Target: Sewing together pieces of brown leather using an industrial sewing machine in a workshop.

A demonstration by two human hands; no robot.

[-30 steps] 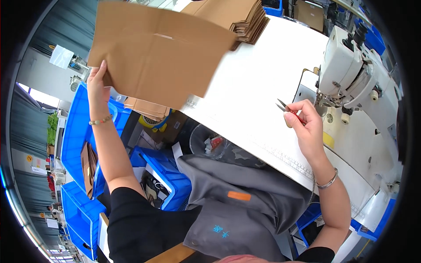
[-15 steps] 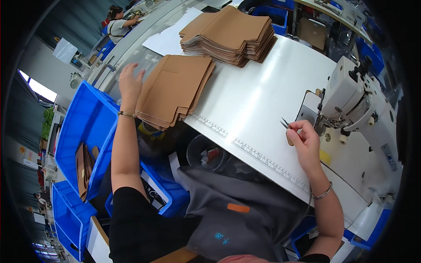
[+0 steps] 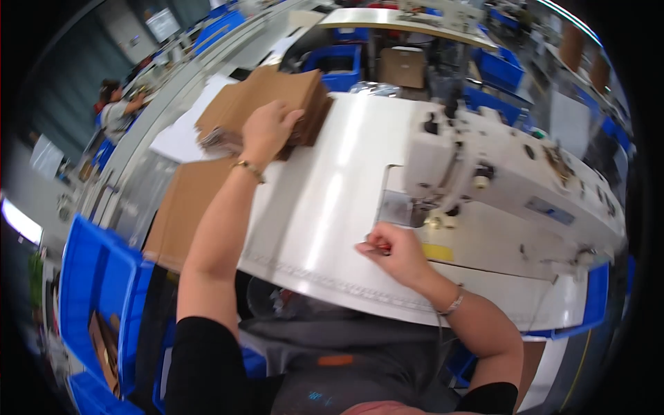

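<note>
My left hand point(image 3: 265, 133) is over the taller stack of brown cut pieces point(image 3: 287, 83), its thumb apart from the fingers. It holds nothing that I can see; whether it touches the top piece is unclear. A second, lower pile of brown pieces point(image 3: 181, 207) lies nearer to me at the table's left edge, partly behind my left forearm. My right hand point(image 3: 398, 252) is closed around small pointed thread snips point(image 3: 374, 247), mostly hidden in the fingers. It hovers above the white table point(image 3: 325, 235), just in front of the sewing machine point(image 3: 432, 159).
A white sheet point(image 3: 190, 124) lies under the taller stack. Blue bins point(image 3: 90, 277) stand at my left, one with brown pieces inside. Another blue bin point(image 3: 339, 62) is beyond the table. A ruler strip point(image 3: 332, 283) runs along the near edge. A person point(image 3: 116, 114) sits far left.
My left hand has moved from beside the nearer pile to over the taller stack. My right hand still holds the snips, now turned inward. The view has swung to the right.
</note>
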